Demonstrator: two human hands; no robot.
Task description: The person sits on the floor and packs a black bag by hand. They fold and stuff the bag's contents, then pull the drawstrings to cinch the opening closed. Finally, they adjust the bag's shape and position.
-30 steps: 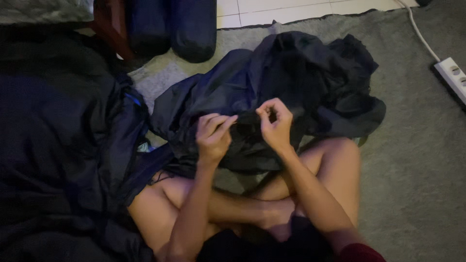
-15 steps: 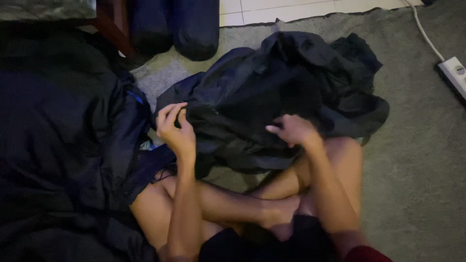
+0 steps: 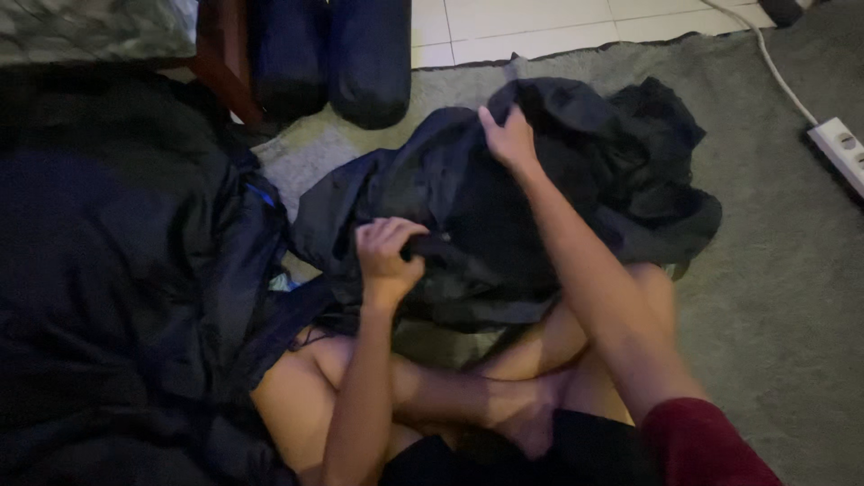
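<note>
Your left hand (image 3: 385, 256) is fisted tight around a bunched fold of the dark jacket (image 3: 504, 207) at its near edge, and your right hand (image 3: 508, 139) is curled closed, pinching the fabric up near the top of the heap, though dim light makes the fingertips hard to read. The jacket lies crumpled on the grey carpet (image 3: 774, 297) over your crossed legs, touching the big dark bedding pile (image 3: 117, 279) on your left; bare carpet lies open on the right out to the white power strip (image 3: 839, 148). Two dark rolled bags (image 3: 333, 54) stand beyond at the carpet edge by the tile floor (image 3: 540, 22).
</note>
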